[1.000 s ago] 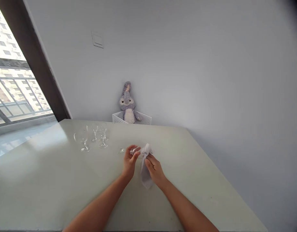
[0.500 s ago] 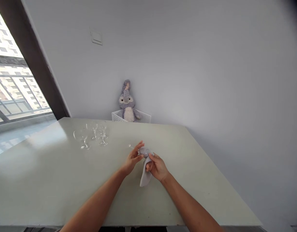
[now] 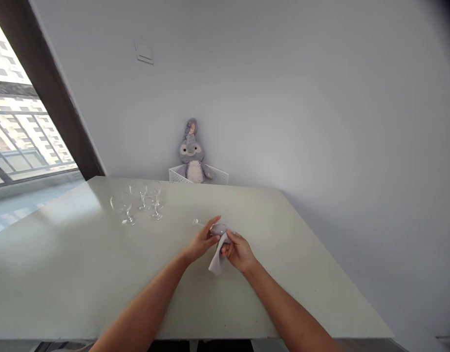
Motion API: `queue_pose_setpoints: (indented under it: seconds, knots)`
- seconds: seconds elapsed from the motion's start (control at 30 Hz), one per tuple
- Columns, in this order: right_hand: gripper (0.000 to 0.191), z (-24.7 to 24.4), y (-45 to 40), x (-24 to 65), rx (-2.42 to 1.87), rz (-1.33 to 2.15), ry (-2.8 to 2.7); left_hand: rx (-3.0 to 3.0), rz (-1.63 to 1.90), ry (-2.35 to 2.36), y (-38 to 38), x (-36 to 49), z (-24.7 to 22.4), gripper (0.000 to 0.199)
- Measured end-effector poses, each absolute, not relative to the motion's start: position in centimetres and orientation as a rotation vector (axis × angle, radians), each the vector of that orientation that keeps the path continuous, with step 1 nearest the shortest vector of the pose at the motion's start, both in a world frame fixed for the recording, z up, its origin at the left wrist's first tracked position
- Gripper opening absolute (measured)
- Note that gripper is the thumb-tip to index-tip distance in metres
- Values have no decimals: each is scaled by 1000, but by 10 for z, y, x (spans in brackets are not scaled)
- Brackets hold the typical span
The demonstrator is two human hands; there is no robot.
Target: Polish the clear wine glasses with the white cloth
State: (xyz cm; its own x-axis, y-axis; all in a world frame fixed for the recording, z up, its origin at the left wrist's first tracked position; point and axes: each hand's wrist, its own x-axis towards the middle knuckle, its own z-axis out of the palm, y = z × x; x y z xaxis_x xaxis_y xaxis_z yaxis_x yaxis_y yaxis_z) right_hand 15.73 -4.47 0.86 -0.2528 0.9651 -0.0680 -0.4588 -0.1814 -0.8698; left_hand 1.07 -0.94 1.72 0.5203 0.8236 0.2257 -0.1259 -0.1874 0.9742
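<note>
A clear stemmed glass [image 3: 219, 229] lies on its side in the air above the table, its foot pointing left and its bowl to the right. My left hand [image 3: 204, 240] is closed around the bowl near the stem, thumb in front and fingers behind. At the rim end, my right hand [image 3: 238, 250] pinches a pale grey cloth [image 3: 218, 261] against the glass. Part of the cloth shows inside or behind the bowl; which, I cannot tell. The rest hangs down below the glass between my hands.
Several clear stemmed glasses [image 3: 127, 215] stand upright at the left back of the pale table [image 3: 283, 293]. Behind the table's far edge, a grey plush toy [image 3: 194, 154] sits in a white perforated basket [image 3: 219, 177] against the wall. A window is at the left.
The hanging end of the cloth has swung up and slightly left. My right fingers have shifted a little at the glass rim, while my left hand still holds the bowl.
</note>
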Motion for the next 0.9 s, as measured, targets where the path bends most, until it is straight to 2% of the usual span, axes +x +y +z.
queue_pose_setpoints:
  seconds: [0.1, 0.2, 0.27, 0.37, 0.5, 0.57, 0.67, 0.77, 0.9]
  knots:
    - [34, 11, -49, 152, -766, 1653, -933, 1496, 1001, 666, -9, 11, 20, 53]
    - [30, 6, -55, 142, -920, 1447, -1214, 1448, 975, 787, -5, 9, 16, 45]
    - [26, 3, -56, 140, -987, 1366, -1290, 1439, 946, 821, -5, 9, 15, 47]
    - [28, 4, -51, 146, -929, 1506, -1074, 1435, 937, 774, -8, 9, 17, 45]
    - [33, 7, -46, 152, -792, 1650, -837, 1455, 964, 670, -9, 10, 19, 53]
    - [34, 6, -50, 148, -876, 1552, -1035, 1407, 960, 704, -8, 10, 16, 52]
    - [26, 1, -56, 143, -1104, 1143, -1462, 1396, 937, 794, -4, 11, 9, 52]
    - [22, -1, -53, 147, -1236, 877, -1623, 1618, 915, 953, -4, 8, 8, 55]
    - [25, 6, -42, 163, -1272, 1149, -1370, 2228, 1043, 1256, -6, 1, 20, 40]
